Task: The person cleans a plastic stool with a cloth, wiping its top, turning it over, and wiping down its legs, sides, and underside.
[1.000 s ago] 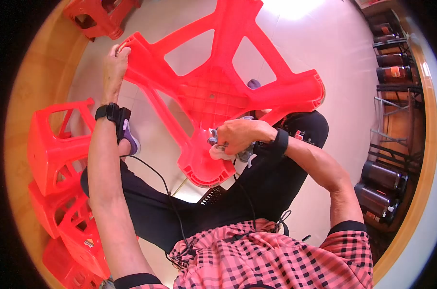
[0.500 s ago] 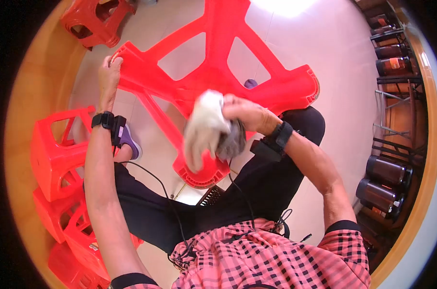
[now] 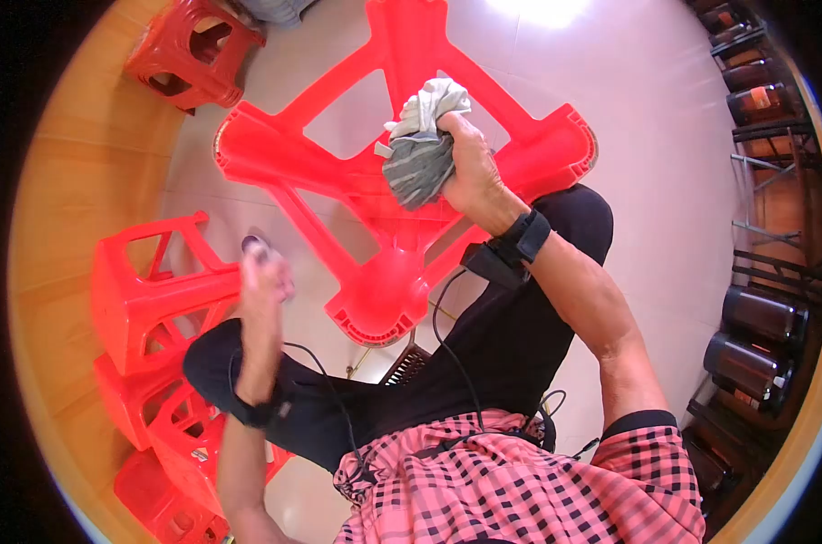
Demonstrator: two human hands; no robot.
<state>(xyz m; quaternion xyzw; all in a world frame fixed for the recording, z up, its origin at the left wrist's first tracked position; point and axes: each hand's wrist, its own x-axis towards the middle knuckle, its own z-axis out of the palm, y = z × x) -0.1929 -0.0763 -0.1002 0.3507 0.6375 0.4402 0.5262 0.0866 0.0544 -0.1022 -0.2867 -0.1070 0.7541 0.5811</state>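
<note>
A red plastic stool (image 3: 388, 195) is turned with its splayed legs toward me, in front of my knees. My right hand (image 3: 476, 172) grips a bunched white and grey cloth (image 3: 420, 159) above the middle of the stool. The cloth hides part of the stool's centre, and I cannot tell whether it touches the plastic. My left hand (image 3: 266, 281) is off the stool, above my left knee and left of the nearest leg. Motion smears its fingers, so their pose is unclear.
Several red stools (image 3: 157, 299) are stacked at my left, by a wooden panel (image 3: 67, 227). Another red stool (image 3: 198, 54) stands at the far left. Dark lidded jars (image 3: 746, 363) line a rack on the right. Thin cables hang across my lap.
My left hand has let go of the left stool leg and moved down toward my knee. My right hand has carried the cloth up and away from me. The stool has shifted slightly.
</note>
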